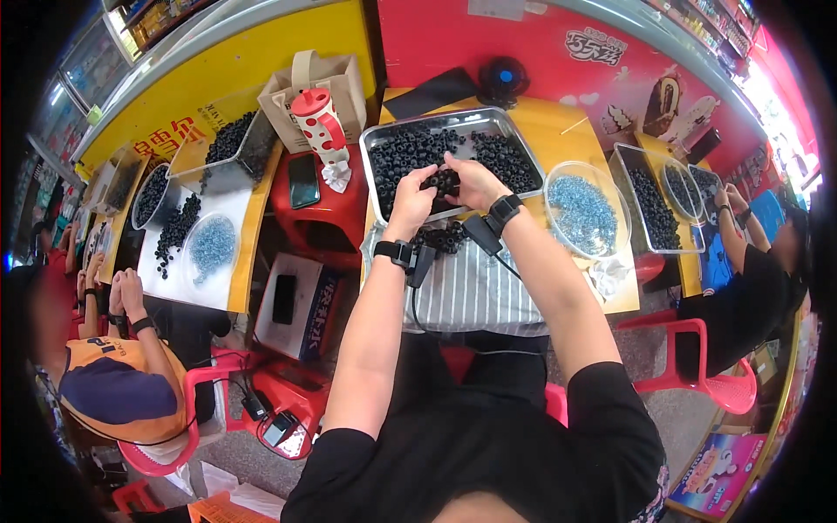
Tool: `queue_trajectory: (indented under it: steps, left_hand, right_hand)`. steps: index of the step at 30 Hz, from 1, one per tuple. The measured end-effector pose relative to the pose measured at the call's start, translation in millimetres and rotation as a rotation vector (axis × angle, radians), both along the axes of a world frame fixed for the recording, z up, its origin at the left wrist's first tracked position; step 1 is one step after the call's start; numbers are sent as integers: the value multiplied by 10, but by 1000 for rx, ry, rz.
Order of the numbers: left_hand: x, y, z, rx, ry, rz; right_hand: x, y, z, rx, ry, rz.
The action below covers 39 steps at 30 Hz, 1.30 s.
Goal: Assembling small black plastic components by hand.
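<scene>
Your left hand [411,204] and right hand [479,186] cup a clump of small black pieces [442,182] between them, over the near side of a metal tray [427,120] strewn with more of the same. A loose pile [443,238] lies below your wrists, by the striped cloth [475,296]. To your right on the wooden surface [568,139], a round clear container [549,189] holds pale blue bits [582,213]. On your left, a red stool [318,228] carries a phone [304,181] and a lidded cup [319,131] (white, with red spots). People sit at neighbouring tables on both sides.
</scene>
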<state>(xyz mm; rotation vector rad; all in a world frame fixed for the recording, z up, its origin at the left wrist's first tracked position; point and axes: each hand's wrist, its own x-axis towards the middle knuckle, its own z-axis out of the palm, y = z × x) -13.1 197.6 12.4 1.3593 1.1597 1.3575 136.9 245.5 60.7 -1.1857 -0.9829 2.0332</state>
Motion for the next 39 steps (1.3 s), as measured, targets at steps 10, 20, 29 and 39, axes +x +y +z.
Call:
queue_trajectory:
  steps: [10, 20, 29, 39]
  left_hand:
    - [208, -150, 469, 152, -29, -128]
    - [-253, -222, 365, 112, 317, 313]
    - [-191, -423, 457, 6, 800, 364]
    - [-150, -70, 85, 35, 587, 220]
  right_hand:
    - [85, 118, -120, -77, 124, -89]
    - [381, 270, -216, 893, -651, -129]
    - [125, -63, 151, 1085, -940, 175]
    - [-183, -158, -46, 883, -1225, 120]
